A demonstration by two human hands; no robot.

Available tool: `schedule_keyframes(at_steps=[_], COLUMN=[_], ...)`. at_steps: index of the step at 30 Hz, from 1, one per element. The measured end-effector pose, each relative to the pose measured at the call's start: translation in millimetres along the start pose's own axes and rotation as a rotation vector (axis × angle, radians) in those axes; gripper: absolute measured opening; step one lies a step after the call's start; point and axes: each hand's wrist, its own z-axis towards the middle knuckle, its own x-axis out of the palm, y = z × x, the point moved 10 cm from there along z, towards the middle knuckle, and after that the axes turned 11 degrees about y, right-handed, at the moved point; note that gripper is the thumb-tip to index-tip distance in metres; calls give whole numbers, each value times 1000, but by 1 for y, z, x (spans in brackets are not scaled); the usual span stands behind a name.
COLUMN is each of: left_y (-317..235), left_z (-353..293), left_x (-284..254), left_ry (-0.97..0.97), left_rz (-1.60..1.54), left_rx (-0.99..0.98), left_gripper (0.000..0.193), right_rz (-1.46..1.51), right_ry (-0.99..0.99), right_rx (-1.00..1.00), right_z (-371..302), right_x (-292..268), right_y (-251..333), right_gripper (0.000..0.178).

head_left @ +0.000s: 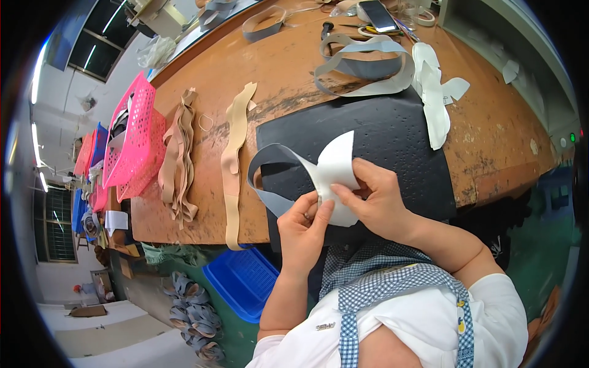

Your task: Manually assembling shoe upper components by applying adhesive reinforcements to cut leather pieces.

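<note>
The scene is taken in from the person's head by the left one of two fisheye cameras worn side by side. The view is aimed down and forward over the table [497, 144], which is seen from above. The left hand [304, 230] and right hand [383, 199] are shown at close range near the middle, and the white shirt [405, 306] is caught at the lower edge. The wall [67, 147] is included farther off at the left. Straight edges are bent, and the corners are darkened by the round rim.
</note>
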Motion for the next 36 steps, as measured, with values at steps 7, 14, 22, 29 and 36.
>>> schedule_keyframes(at_steps=[7,14,22,29,36], left_y=[12,14,10,12,9], left_z=[-11,-15,-14,-11,-9], left_x=[-26,-32,-23,-19,-20], left_ry=[-81,-88,-90,-67,-18], left_rz=[-144,-122,-174,-126,-143], left_rx=[-13,-3,-48,-39,-7], left_gripper=[25,25,27,28,38], right_rz=[279,341,236,248,460], right_ry=[174,176,154,133,72], right_rx=[223,176,174,169,206], right_z=[23,25,20,34,39], right_x=[3,11,22,18,27], right_y=[-18,-21,-26,-29,-52], right_gripper=[21,19,16,17,20])
